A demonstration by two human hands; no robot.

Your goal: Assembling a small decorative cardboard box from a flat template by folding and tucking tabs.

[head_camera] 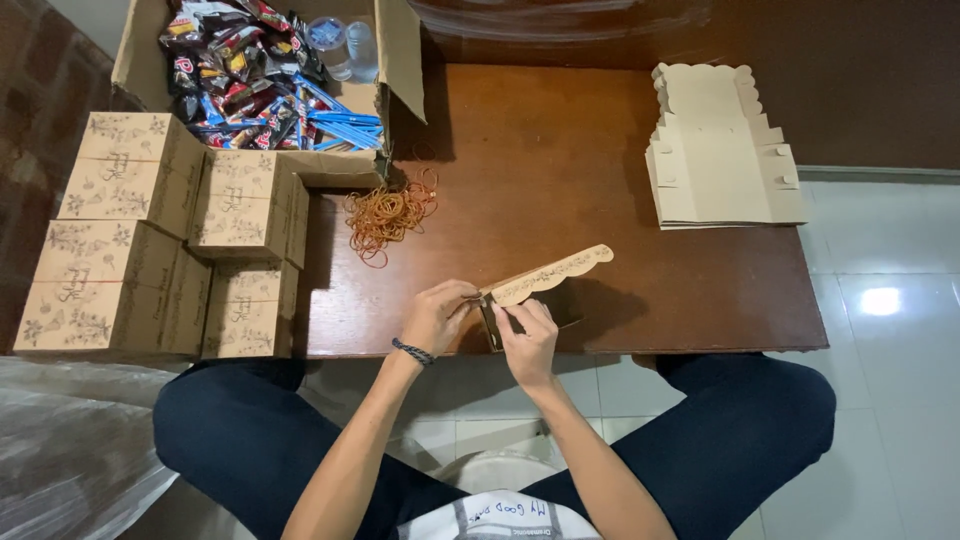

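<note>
A tan cardboard box (548, 275), partly folded with a scalloped printed flap raised, sits at the near edge of the brown wooden table (620, 200). My left hand (436, 313) pinches the box's near left edge. My right hand (527, 335) grips the same end from the right, fingers curled on the cardboard. A dark braided band circles my left wrist.
Finished printed tan boxes (160, 235) are stacked at the left. An open carton (265, 75) of snack packets and water cups stands at the back left. Loose rubber bands (388, 212) lie before it. Flat unfolded box blanks (720, 150) lie at the back right.
</note>
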